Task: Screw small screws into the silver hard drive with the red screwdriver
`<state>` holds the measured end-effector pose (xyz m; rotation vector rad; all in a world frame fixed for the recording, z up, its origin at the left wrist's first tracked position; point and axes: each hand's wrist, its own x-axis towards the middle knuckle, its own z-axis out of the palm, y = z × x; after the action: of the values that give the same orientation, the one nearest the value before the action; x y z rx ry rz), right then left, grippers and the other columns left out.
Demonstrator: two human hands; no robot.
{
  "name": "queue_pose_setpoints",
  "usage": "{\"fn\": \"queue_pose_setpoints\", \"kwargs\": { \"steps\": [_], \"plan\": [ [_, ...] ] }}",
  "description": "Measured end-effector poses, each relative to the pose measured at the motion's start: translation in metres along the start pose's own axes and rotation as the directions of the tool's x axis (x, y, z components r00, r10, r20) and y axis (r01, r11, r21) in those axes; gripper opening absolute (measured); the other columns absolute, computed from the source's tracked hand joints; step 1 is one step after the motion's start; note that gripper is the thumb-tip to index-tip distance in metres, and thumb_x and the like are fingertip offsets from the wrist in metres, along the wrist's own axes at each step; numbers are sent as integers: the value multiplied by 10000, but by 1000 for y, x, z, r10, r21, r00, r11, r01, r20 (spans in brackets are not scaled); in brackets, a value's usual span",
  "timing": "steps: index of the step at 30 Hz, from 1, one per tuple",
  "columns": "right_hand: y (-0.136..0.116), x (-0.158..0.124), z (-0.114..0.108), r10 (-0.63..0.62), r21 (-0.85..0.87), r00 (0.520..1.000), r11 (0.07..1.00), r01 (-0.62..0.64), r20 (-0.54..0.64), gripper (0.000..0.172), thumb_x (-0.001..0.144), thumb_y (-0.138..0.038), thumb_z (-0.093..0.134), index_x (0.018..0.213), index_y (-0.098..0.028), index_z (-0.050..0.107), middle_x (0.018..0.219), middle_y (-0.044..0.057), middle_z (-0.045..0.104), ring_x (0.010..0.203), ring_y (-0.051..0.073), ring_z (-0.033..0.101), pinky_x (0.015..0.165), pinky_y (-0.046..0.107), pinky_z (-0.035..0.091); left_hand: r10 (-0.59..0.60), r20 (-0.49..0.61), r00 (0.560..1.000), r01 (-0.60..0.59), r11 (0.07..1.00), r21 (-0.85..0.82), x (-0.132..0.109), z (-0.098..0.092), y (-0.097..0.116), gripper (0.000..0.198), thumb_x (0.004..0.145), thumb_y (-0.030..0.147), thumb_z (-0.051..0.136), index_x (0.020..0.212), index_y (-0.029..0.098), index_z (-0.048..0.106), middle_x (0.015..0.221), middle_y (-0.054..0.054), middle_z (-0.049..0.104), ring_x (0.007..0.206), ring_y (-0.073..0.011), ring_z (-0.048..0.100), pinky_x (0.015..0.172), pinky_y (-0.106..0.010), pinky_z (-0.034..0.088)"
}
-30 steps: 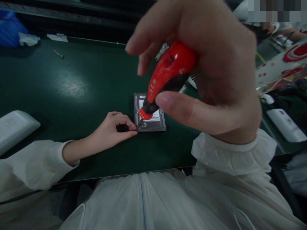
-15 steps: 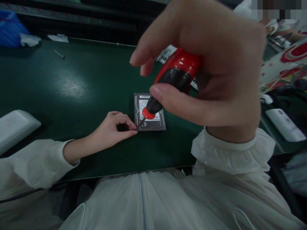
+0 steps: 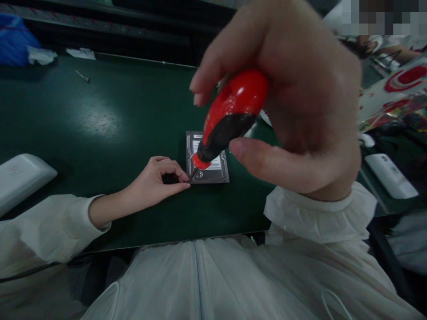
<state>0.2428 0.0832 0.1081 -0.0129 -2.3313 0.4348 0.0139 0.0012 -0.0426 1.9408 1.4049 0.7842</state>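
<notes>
Hard drive (image 3: 215,172), one: lying flat on the green surface (image 3: 150,100), label side up, toward the middle of the near edge but apart from it; white label partly hidden behind the screwdriver.

Screwdriver (image 3: 227,126), one: red and black handle, red collar, thin dark shaft; tilted, handle high and to the right, shaft slanting down to the drive's near left corner. Very tip lost among the fingertips.

Right hand (image 3: 307,106): raised over the surface, half closed around the screwdriver's handle, thumb at its dark side, forefinger bent and apart from it.

Left hand (image 3: 155,180): low over the surface, thumb and forefinger curved into a ring, tips almost together at the drive's near left corner and the shaft's lower end; item pinched between them, if any, impossible to tell.

Also on the surface: thin rod (image 3: 82,77) with a dark end, toward the far left corner; flat white scrap (image 3: 81,54), at the far edge, left part; blue bag (image 3: 16,41), near the far left corner, with a crumpled white piece (image 3: 42,55) just beside; white rounded case (image 3: 25,178), at the left, closer to the near edge than to the far one.
</notes>
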Motion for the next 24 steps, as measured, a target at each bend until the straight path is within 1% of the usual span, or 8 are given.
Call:
{"fn": "queue_pose_setpoints", "kwargs": {
  "steps": [3,6,9,12,16,20,21,24],
  "plan": [
    [-2,2,-3,135,-149,982,982,-115,135,368,1031,-437,417,1115,-155,638,1161,21,692,1080,136,680,1058,312,577,-5,-1,1000,5,1000,12,-1,0,0,210,843,439,721,774,241,713,803,37,752,840,-198,692,1096,-460,424],
    [-1,3,-6,120,-169,975,982,-88,189,248,1018,-346,495,1084,-140,617,1129,46,686,1004,116,661,1051,314,588,2,-7,1000,-2,1000,17,-1,1,-1,207,847,435,724,777,241,712,794,42,745,839,-195,693,1103,-459,420],
    [2,1,-5,98,-91,978,992,-82,185,316,991,-413,458,1069,-146,608,1104,52,680,1014,146,639,1030,349,589,7,-2,1000,-7,1000,6,-1,1,-2,215,852,435,725,769,238,709,789,42,744,833,-194,693,1094,-452,421],
    [4,1,-1,77,-80,985,995,-65,154,340,1004,-452,412,1027,-178,611,1065,39,689,994,147,644,1014,342,591,1,2,1000,-1,1000,8,0,1,-1,213,856,435,719,778,237,711,803,38,750,846,-198,693,1085,-460,417],
    [3,3,2,82,-109,989,992,-68,125,247,1026,-342,428,1005,-188,621,1056,28,707,1004,140,653,1023,343,584,2,-1,1000,-2,1000,0,0,1,-1,227,848,451,727,772,238,709,800,39,749,861,-201,697,1090,-458,417],
    [0,4,5,98,-94,985,992,-85,139,209,931,-198,457,1060,-139,609,1138,45,686,1072,154,622,1059,380,568,3,4,1000,-3,1000,-10,-1,2,-3,217,848,443,749,782,237,723,794,41,749,820,-192,697,1089,-459,427],
    [0,4,7,96,-97,985,992,-82,144,213,933,-213,458,1074,-140,601,1151,38,677,1081,152,620,1049,374,568,4,6,1000,-3,1000,-22,-2,2,-4,206,852,437,750,800,239,730,803,40,754,824,-194,701,1100,-465,423],
    [0,6,15,76,-91,987,994,-63,141,273,999,-382,419,1045,-178,596,1119,9,658,1121,161,621,954,342,588,-7,21,1000,9,998,-64,-3,3,-6,201,869,444,739,851,245,741,858,22,778,881,-216,718,1144,-496,407]
  ]
}}
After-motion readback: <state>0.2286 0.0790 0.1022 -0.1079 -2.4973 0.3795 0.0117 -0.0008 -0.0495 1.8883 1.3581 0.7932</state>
